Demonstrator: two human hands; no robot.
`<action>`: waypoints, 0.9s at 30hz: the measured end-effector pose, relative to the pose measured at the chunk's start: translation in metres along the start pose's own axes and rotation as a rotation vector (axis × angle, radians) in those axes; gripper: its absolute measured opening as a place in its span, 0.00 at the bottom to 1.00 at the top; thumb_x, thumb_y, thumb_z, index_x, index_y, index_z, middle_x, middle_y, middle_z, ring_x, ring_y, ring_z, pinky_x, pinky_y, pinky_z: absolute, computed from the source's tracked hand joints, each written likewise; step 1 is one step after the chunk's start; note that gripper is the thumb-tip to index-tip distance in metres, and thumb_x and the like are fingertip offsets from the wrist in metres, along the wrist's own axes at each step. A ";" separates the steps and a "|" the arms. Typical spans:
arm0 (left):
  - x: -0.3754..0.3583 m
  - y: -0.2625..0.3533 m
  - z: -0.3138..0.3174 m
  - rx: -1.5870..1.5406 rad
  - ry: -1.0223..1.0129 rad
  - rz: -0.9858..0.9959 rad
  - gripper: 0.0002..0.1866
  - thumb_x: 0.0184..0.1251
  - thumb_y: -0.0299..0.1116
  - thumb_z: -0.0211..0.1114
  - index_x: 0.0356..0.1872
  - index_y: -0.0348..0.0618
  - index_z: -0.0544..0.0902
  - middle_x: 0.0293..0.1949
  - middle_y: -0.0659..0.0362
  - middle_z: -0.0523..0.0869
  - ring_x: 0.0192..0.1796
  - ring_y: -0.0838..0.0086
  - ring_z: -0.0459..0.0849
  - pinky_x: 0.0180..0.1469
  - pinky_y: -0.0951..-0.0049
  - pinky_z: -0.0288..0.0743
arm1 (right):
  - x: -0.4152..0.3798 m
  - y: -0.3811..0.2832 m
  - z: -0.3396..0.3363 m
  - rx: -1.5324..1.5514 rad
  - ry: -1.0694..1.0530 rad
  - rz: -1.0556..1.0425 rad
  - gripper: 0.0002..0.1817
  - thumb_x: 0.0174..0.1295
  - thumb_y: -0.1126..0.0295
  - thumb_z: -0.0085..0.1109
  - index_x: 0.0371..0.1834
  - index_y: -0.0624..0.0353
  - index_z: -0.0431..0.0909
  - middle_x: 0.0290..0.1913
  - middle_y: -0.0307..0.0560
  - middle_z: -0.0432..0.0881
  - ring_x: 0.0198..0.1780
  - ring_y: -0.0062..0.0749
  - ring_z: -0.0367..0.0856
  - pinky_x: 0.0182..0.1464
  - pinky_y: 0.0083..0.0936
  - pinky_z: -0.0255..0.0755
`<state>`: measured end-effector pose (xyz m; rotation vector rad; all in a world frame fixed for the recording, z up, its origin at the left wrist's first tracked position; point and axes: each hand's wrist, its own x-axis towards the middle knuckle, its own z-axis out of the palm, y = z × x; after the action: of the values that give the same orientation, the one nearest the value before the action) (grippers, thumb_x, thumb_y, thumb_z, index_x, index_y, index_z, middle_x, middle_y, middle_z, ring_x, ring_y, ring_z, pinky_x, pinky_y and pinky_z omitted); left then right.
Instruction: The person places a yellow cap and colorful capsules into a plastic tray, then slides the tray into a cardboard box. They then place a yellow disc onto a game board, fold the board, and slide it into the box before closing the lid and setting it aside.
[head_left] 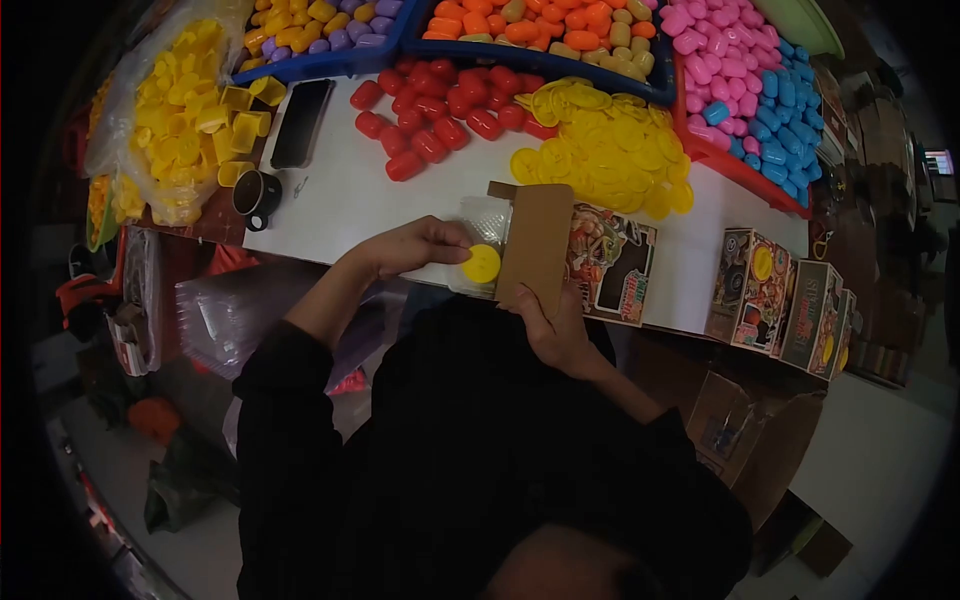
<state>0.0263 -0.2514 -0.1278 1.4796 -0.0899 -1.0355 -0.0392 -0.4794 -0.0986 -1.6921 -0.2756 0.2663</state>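
Between the thumb and fingers of my left hand (425,246) is a yellow disc (482,264), held over a clear plastic tray (487,218) at the mouth of a printed cardboard box (610,262). My right hand (556,325) grips the box by its brown open flap (538,240), thumb on the near side. The box lies on the white table (350,215) with a dark window and colourful artwork facing up. Just beyond it spreads a pile of yellow discs (610,150). Red capsules (430,110) lie to the left of that pile.
Bins of orange capsules (520,32), purple capsules (350,35) and pink capsules (720,60) line the back. A phone (302,124) and a dark cup (257,198) lie left, beside bagged yellow cups (180,120). Several packed boxes (765,290) stand at right. Clear plastic trays (235,310) are stacked below left.
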 end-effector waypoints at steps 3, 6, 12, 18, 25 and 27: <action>0.024 0.004 0.031 -0.089 -0.098 0.084 0.08 0.62 0.28 0.61 0.38 0.34 0.83 0.36 0.60 0.85 0.43 0.81 0.79 0.53 0.80 0.68 | -0.001 0.006 0.006 0.039 -0.056 -0.022 0.07 0.62 0.71 0.48 0.33 0.63 0.73 0.25 0.46 0.76 0.28 0.35 0.78 0.34 0.29 0.71; 0.045 -0.005 0.032 -0.115 -0.171 0.112 0.11 0.63 0.28 0.60 0.43 0.34 0.81 0.41 0.58 0.85 0.45 0.77 0.81 0.53 0.74 0.72 | 0.005 -0.003 -0.010 -0.155 -0.210 -0.092 0.11 0.59 0.70 0.55 0.42 0.62 0.72 0.36 0.49 0.74 0.38 0.38 0.76 0.42 0.31 0.71; 0.058 -0.035 0.022 -0.884 -0.203 -0.212 0.21 0.68 0.38 0.50 0.58 0.35 0.69 0.50 0.50 0.79 0.45 0.64 0.82 0.48 0.64 0.78 | 0.001 0.003 -0.049 -0.597 -0.127 -0.125 0.34 0.48 0.70 0.70 0.60 0.57 0.66 0.51 0.49 0.68 0.55 0.37 0.70 0.52 0.34 0.70; 0.007 0.012 0.013 0.051 0.331 0.347 0.17 0.60 0.28 0.61 0.52 0.41 0.76 0.46 0.53 0.80 0.47 0.64 0.80 0.48 0.70 0.75 | 0.018 -0.001 -0.083 -0.077 -0.250 0.128 0.24 0.52 0.71 0.66 0.52 0.63 0.71 0.44 0.51 0.74 0.45 0.40 0.76 0.46 0.28 0.73; -0.037 0.037 0.088 1.003 0.443 0.762 0.25 0.48 0.26 0.68 0.52 0.46 0.77 0.46 0.55 0.77 0.48 0.62 0.75 0.51 0.65 0.70 | 0.143 -0.007 -0.066 -1.221 -0.228 -0.167 0.16 0.54 0.68 0.61 0.45 0.63 0.75 0.34 0.55 0.81 0.37 0.42 0.82 0.39 0.34 0.76; -0.023 0.018 0.101 1.040 0.444 0.720 0.26 0.46 0.26 0.69 0.52 0.47 0.77 0.47 0.55 0.76 0.49 0.62 0.74 0.52 0.65 0.69 | 0.157 0.000 -0.052 -1.299 -0.247 -0.123 0.16 0.54 0.66 0.61 0.44 0.62 0.75 0.34 0.55 0.81 0.37 0.45 0.82 0.39 0.37 0.76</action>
<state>-0.0417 -0.3187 -0.0838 2.3023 -0.8745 0.0131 0.1264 -0.4763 -0.0941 -2.9032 -0.8594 0.2052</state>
